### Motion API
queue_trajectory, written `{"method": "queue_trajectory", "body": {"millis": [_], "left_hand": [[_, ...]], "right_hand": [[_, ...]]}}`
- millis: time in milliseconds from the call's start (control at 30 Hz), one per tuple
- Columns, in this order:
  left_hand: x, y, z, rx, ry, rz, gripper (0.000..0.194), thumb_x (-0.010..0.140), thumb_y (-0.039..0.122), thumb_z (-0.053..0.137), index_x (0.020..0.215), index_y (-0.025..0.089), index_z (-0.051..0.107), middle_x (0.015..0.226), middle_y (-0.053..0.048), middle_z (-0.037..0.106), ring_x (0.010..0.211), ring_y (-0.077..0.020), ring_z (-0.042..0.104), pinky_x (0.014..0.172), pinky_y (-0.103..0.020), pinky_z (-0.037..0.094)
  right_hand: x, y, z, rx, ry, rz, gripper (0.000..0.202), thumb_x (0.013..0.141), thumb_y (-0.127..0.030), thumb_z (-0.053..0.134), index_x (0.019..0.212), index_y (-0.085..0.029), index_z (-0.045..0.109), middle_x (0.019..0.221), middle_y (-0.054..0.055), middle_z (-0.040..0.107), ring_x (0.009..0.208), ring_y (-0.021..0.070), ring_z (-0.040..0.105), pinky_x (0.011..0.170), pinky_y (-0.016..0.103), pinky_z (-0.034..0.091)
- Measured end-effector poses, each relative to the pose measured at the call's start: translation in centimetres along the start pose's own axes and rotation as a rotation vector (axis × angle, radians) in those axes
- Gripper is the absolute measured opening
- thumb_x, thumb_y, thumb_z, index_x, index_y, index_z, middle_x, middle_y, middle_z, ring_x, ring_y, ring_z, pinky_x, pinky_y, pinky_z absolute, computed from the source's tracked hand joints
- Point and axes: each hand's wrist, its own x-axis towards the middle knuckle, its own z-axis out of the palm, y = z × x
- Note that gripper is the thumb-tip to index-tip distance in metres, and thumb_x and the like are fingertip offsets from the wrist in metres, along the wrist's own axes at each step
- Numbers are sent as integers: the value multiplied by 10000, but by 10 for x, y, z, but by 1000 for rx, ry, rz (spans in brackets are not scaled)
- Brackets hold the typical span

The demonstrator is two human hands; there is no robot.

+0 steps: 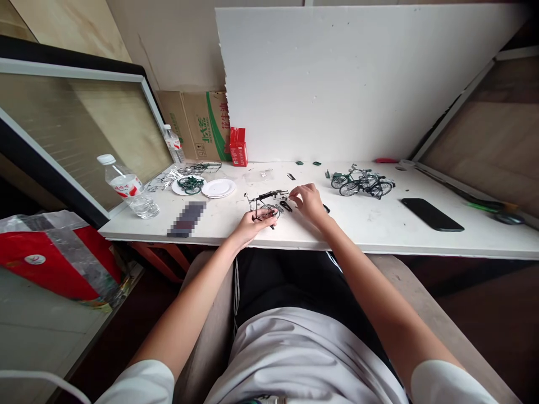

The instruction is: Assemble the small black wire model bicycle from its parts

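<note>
My left hand is closed around a partly built black model bicycle, gripping it low near a wheel, with its frame sticking out to the right. Close by on the right, my right hand has thumb and fingertips pinched together; whatever they hold is too small to make out. Those fingertips are near the end of the bicycle frame, and I cannot tell whether they touch it. Small black loose parts lie on the white table between the hands. A dark piece shows partly behind my right wrist.
Finished-looking model bicycles stand to the right, near a black phone. On the left are paper plates, green bicycle parts, a water bottle and a pixelated rectangle. A red box stands behind.
</note>
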Motion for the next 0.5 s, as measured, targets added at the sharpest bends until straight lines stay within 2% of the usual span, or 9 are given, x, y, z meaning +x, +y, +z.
{"method": "queue_trajectory", "body": {"millis": [67,133,233,333,500], "left_hand": [[0,0,1,-17,19,12,474,705,361,979,1105,153,833,1093,-100,787,885,-164,694,933,-337,517],[1,0,3,-38,68,26,454,703,357,980,1081,151,835,1079,-96,788,881,-156,690,930,-325,507],[1,-1,5,-38,124,35,444,699,355,980,1062,145,834,1044,-93,792,883,-156,691,927,-318,506],[2,-2,5,-33,113,33,467,685,343,986,1082,150,833,1066,-99,802,900,-171,704,939,-328,520],[2,-4,3,3,94,47,487,672,330,995,1096,151,834,1075,-104,812,929,-186,729,980,-344,528]], "right_hand": [[-6,-13,-1,276,67,70,267,1004,-473,654,987,-213,717,1090,129,764,1114,317,597,937,441,484],[-16,-28,3,617,59,157,381,919,-595,753,982,-221,714,1047,95,749,961,254,636,829,379,502],[-31,-49,15,976,6,274,477,816,-650,838,1008,-233,709,883,33,694,719,164,563,620,298,416],[-40,-60,27,1056,-94,285,510,759,-645,890,988,-224,716,825,20,671,679,146,554,564,278,360],[-44,-60,32,1079,-101,316,549,727,-653,907,995,-217,707,816,9,663,676,138,566,564,267,375]]}}
